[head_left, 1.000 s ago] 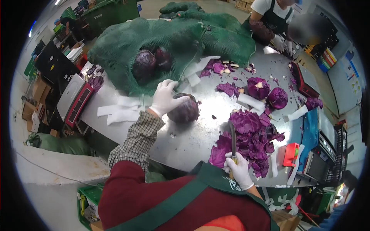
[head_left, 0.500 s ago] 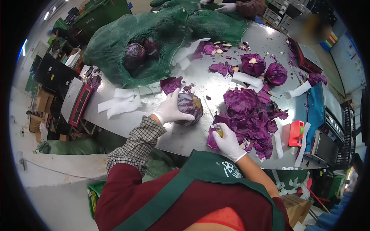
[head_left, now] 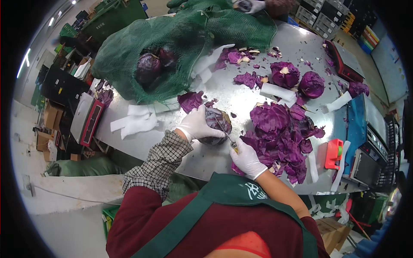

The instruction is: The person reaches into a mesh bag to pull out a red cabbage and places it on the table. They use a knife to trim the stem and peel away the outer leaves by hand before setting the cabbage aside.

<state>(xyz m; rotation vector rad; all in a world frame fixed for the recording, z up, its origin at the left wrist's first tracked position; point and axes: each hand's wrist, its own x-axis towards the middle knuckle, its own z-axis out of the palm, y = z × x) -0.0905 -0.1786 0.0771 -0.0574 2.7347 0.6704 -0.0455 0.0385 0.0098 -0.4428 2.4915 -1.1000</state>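
Note:
A red cabbage [head_left: 214,122] rests on the metal table, its pale stem end turned to the right. My left hand [head_left: 198,125], in a white glove, grips it from the left with the thumb along its near side. My right hand [head_left: 247,158], also gloved, is closed round the yellowish handle of a knife [head_left: 227,136]. The blade lies over the cabbage's stem end. Just right of my right hand is a heap of loose purple leaves [head_left: 282,142]. One loose leaf [head_left: 190,101] lies behind the cabbage.
A green mesh sack [head_left: 124,56] with cabbages covers the back left. Two trimmed cabbages [head_left: 311,84] stand at the back right. Scales [head_left: 87,118] flank the table, with a red tape dispenser [head_left: 333,154] at right. White foam strips [head_left: 137,122] lie about. Across the table, another person's gloved hand [head_left: 257,6] holds a cabbage.
My right hand has brought the knife left and up, so its blade now overlaps the cabbage. The cabbage has shifted slightly right with my left hand. A cabbage now shows in the other person's hand.

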